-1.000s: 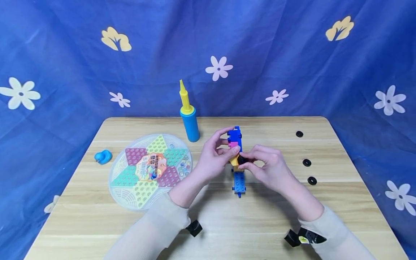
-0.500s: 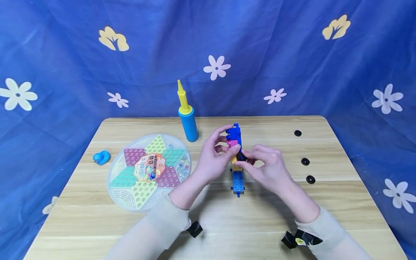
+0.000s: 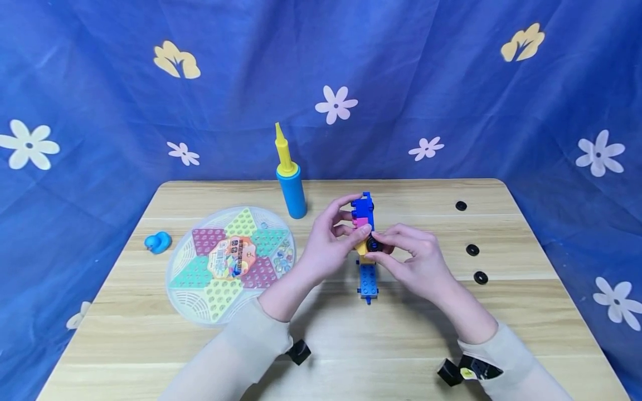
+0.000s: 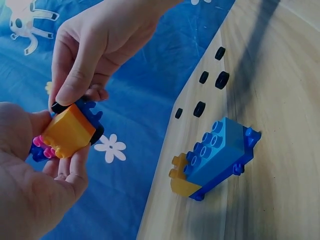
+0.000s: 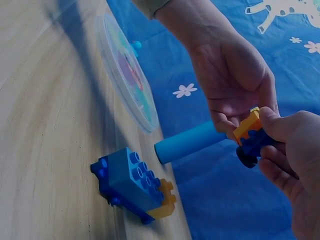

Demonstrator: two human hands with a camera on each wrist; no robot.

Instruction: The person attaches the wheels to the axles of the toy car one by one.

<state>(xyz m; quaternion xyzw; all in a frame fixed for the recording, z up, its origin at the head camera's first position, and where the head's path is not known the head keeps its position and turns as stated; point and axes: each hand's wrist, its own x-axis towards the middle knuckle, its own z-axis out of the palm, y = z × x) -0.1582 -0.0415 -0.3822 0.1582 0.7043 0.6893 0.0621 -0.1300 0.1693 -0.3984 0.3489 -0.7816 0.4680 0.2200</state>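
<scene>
Above the middle of the table [image 3: 351, 356], the left hand [image 3: 328, 245] gripped a stack of toy bricks [image 3: 362, 214] while the right hand [image 3: 416, 262] pinched a black wheel [image 3: 372, 244] against its side. The plastic looked light, stiff and smooth, best held by its flat sides.

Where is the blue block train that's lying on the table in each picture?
Head view: the blue block train lies on the table, just below both hands.
Left wrist view: the train is right of centre, on the wood.
Right wrist view: the train is at lower centre, by the table edge.
Shared landmark: the held block piece, pinched between left hand and right hand.
</scene>
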